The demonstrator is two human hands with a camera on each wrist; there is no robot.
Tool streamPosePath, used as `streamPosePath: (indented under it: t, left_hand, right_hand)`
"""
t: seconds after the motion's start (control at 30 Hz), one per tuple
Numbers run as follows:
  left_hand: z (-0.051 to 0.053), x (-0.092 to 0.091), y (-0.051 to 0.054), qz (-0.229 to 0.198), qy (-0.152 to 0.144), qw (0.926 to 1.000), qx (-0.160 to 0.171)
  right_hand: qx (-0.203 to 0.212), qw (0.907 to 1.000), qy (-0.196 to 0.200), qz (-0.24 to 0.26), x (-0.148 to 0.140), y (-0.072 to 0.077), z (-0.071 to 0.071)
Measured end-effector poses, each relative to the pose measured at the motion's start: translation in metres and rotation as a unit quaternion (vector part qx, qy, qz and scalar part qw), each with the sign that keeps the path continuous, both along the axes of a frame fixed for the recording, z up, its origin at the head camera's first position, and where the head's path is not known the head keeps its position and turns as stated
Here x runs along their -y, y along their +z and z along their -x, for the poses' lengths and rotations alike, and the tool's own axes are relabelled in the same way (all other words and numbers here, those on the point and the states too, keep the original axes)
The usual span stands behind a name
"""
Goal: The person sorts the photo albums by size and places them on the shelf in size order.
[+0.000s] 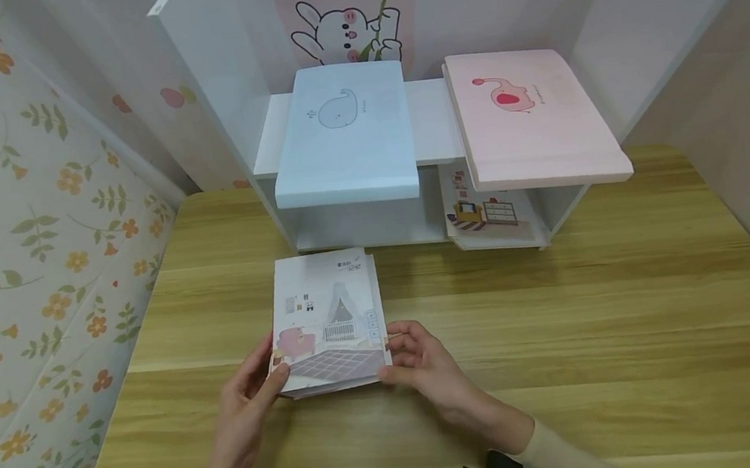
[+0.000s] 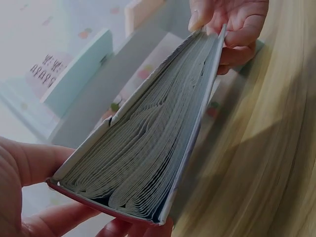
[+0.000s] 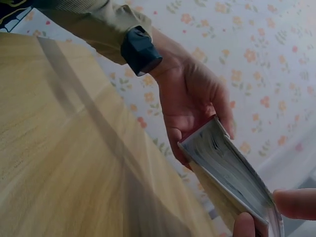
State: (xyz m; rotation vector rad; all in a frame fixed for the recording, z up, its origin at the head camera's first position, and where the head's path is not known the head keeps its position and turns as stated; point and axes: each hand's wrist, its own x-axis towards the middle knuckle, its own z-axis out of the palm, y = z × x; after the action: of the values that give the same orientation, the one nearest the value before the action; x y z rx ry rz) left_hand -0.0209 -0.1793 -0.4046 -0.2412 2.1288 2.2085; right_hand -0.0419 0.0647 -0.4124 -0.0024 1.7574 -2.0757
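A thick hardcover book (image 1: pixel 329 315), its pale cover printed with a room scene, is held between both hands in front of the white shelf. My left hand (image 1: pixel 245 408) grips its left, spine side, thumb on top of the cover and fingers beneath. On the opposite edge, my right hand (image 1: pixel 430 369) holds the book with the thumb near the lower corner. The left wrist view shows the book (image 2: pixel 143 128) end-on, its many pages fanned between the two covers. In the right wrist view, fingertips of the right hand (image 3: pixel 296 203) pinch the covers' edge.
Behind the book stands a white shelf (image 1: pixel 432 121). A blue whale book (image 1: pixel 344 138) and a pink elephant book (image 1: pixel 528 119) lie on its upper board. Under the pink one, another printed book (image 1: pixel 489 210) lies in the lower compartment. A flowered curtain (image 1: pixel 42 261) hangs left of the wooden table (image 1: pixel 630 314).
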Motion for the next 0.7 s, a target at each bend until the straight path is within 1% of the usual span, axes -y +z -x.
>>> streamPosePath:
  t: [0.13, 0.37, 0.47, 0.6, 0.7]
  left_hand:
    - [0.005, -0.007, 0.003, 0.006, -0.010, 0.9999, 0.006]
    - [0.012, -0.016, 0.002, 0.024, -0.019, 0.9995, 0.009]
    - [0.014, -0.019, 0.002, 0.016, -0.029, 0.9994, 0.003]
    - [0.019, -0.024, 0.003, -0.002, -0.041, 0.9992, 0.004]
    - [0.023, -0.027, 0.003, -0.012, -0.041, 0.9990, 0.009]
  right_hand:
    - [0.004, 0.9999, -0.011, -0.007, -0.008, 0.003, 0.001]
    - [0.017, 0.9996, -0.022, -0.009, -0.020, 0.004, 0.002]
    - [0.021, 0.9993, -0.028, -0.014, -0.024, 0.004, 0.003]
    - [0.018, 0.9989, -0.038, -0.021, -0.029, 0.004, 0.005]
    - [0.017, 0.9984, -0.048, -0.025, -0.032, 0.005, 0.007]
